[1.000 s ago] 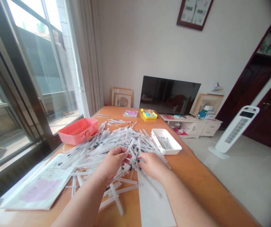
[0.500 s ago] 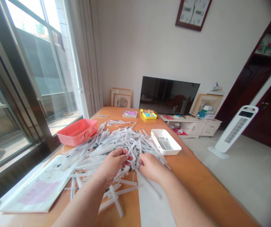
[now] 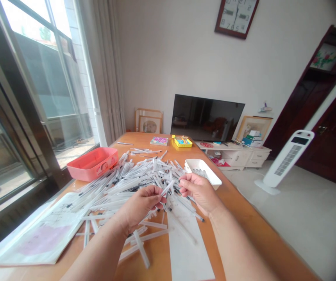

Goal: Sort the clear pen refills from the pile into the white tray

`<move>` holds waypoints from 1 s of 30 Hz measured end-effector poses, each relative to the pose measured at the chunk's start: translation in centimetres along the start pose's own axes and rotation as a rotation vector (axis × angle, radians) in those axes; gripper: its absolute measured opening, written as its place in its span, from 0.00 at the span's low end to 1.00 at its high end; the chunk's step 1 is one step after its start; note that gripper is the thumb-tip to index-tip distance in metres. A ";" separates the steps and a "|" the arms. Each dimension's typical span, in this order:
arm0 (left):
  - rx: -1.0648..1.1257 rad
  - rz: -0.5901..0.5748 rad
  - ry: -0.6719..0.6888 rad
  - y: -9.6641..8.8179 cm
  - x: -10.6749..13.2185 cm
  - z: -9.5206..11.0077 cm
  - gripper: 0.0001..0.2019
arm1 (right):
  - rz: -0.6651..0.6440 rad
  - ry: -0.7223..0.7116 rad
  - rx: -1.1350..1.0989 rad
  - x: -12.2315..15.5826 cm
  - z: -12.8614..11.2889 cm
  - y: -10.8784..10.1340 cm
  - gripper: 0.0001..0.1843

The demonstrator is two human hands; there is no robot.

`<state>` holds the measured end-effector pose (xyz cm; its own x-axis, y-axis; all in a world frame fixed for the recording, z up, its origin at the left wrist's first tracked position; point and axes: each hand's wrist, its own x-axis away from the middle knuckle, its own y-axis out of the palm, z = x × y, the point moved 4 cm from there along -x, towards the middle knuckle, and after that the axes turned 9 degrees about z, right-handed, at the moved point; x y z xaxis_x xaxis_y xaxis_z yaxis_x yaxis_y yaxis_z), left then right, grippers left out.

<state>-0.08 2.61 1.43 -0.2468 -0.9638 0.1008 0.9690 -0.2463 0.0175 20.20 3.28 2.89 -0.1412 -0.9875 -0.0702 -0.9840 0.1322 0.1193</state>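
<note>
I am watching from far through the head view, and the left hand is holding one clear pen tube above the near part of the pile. Its fingers are curling, and thumb and forefinger are closing on the tube's lower part, while the upper end is sticking out freely, tilted to the right. The right hand is hanging just beside, in front of the white tray. Its thumb and fingertips are lying almost together, but I cannot tell if some small part is between them.

I am judging the tube to be very light and rather stiff, of smooth plastic, so it is probably turning easily in dry fingers. A hard squeeze could be cracking or bending it, I suppose. I am preferring a soft pinch near the middle, across the round wall, and a second hold at the end for steadying it. In the pile of tubes many pieces are crossing one another, so I am expecting neighbours to be sliding or rolling on the table when one is being pulled.
</note>
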 end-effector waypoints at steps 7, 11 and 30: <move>-0.020 -0.027 -0.013 0.3 0.1 0.0 0.10 | 0.011 -0.037 0.038 -0.1 0.1 0.1 0.13; -0.018 -0.040 -0.014 0.4 0.2 0.1 0.10 | 0.009 -0.065 0.080 0.0 -0.3 0.3 0.12; -0.027 -0.063 -0.009 0.3 -0.1 -0.5 0.11 | -0.013 -0.113 0.163 0.3 -0.7 0.6 0.10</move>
<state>0.24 2.54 0.97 -0.3071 -0.9454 0.1092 0.9510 -0.3092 -0.0024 19.66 2.99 3.60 -0.1305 -0.9746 -0.1821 -0.9891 0.1407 -0.0441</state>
